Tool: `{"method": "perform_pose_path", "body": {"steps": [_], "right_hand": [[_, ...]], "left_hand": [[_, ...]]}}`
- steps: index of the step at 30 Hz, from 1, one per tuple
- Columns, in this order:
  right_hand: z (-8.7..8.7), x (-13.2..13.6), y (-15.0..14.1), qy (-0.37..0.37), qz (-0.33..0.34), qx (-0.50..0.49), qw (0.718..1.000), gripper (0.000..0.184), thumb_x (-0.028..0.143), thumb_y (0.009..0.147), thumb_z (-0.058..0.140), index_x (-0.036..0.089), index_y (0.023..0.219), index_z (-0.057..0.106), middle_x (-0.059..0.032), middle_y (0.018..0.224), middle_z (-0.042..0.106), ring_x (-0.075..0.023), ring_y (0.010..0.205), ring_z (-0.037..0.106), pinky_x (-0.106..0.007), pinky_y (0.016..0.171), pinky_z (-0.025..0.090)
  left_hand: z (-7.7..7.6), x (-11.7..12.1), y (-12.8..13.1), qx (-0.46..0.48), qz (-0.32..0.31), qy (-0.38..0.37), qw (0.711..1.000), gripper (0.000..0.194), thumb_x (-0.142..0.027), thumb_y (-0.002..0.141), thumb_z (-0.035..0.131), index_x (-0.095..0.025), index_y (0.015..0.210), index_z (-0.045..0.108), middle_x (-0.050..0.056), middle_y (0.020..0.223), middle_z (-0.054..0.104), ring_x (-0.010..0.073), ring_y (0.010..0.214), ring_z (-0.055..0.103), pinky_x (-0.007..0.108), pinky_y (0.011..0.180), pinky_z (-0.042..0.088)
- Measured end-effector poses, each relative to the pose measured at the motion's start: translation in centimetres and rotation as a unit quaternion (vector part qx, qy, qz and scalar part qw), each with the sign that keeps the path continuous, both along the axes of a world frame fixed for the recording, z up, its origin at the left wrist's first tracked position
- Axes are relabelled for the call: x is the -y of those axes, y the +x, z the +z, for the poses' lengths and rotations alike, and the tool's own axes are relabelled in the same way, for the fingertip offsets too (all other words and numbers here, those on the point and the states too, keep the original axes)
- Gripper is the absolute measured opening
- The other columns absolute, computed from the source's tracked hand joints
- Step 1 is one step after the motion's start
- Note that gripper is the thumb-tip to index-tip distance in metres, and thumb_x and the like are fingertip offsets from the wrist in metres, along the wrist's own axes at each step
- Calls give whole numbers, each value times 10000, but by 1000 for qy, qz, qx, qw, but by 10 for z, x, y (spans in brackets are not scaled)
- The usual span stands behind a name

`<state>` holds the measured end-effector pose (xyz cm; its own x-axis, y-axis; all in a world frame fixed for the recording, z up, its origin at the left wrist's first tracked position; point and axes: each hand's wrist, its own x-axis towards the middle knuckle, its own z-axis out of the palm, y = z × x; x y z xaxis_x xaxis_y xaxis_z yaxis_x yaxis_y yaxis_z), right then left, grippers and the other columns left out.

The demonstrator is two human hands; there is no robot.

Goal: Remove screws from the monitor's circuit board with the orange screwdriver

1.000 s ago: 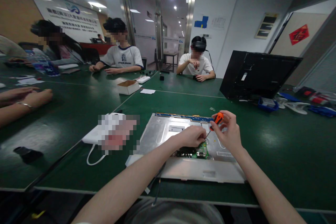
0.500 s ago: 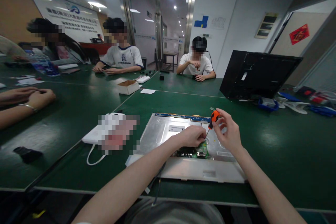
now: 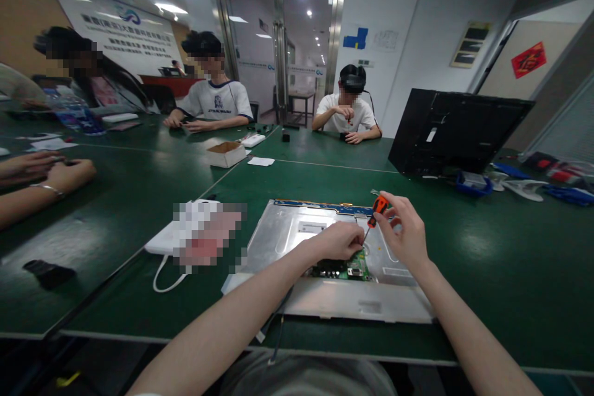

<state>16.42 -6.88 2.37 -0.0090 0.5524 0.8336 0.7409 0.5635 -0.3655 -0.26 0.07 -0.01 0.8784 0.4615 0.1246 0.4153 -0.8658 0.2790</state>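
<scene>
Head view: my right hand [image 3: 406, 232] is pinching the tilted screwdriver [image 3: 380, 207] over the circuit board [image 3: 358, 258] on the metal panel [image 3: 331, 298]; my left hand [image 3: 341, 239] is curling near the tip, its grip hidden. I should be keeping the shaft steady, pressing lightly.

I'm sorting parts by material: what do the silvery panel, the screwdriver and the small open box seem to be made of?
Silvery panel: probably sheet metal, satin finish, judging by soft reflections and pressed recesses.
Screwdriver: orange and black handle, likely plastic or rubber by its bright colouring; thin greyish shaft, probably steel.
Open box: likely cardboard, matte, by its thin white walls and brownish inside.
</scene>
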Motion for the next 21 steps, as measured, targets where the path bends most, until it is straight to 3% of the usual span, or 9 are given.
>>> {"method": "perform_pose_path", "body": {"steps": [4,13,21], "right_hand": [[-1,1,0,-15,-1,-1,1000,343,296,970,514,242,1309,530,-69,992,668,-146,649,635,-231,446,529],[-7,-3,1,17,-17,-38,999,363,427,896,651,239,1168,501,-10,833,645,-146,597,632,-229,441,521],[-2,0,2,0,1,-6,1000,274,309,960,544,258,1228,574,-72,1063,636,-137,669,628,-249,496,545]], "left_hand": [[0,0,0,3,2,1,1000,54,-134,849,622,-171,875,651,40,878,703,185,813,637,250,709,440],[2,1,0,-2,9,-2,1000,63,-144,848,626,-178,882,666,33,858,701,182,798,634,252,713,449],[1,1,0,0,6,3,1000,44,-148,855,631,-177,867,662,33,857,700,182,796,633,252,706,445]]}}
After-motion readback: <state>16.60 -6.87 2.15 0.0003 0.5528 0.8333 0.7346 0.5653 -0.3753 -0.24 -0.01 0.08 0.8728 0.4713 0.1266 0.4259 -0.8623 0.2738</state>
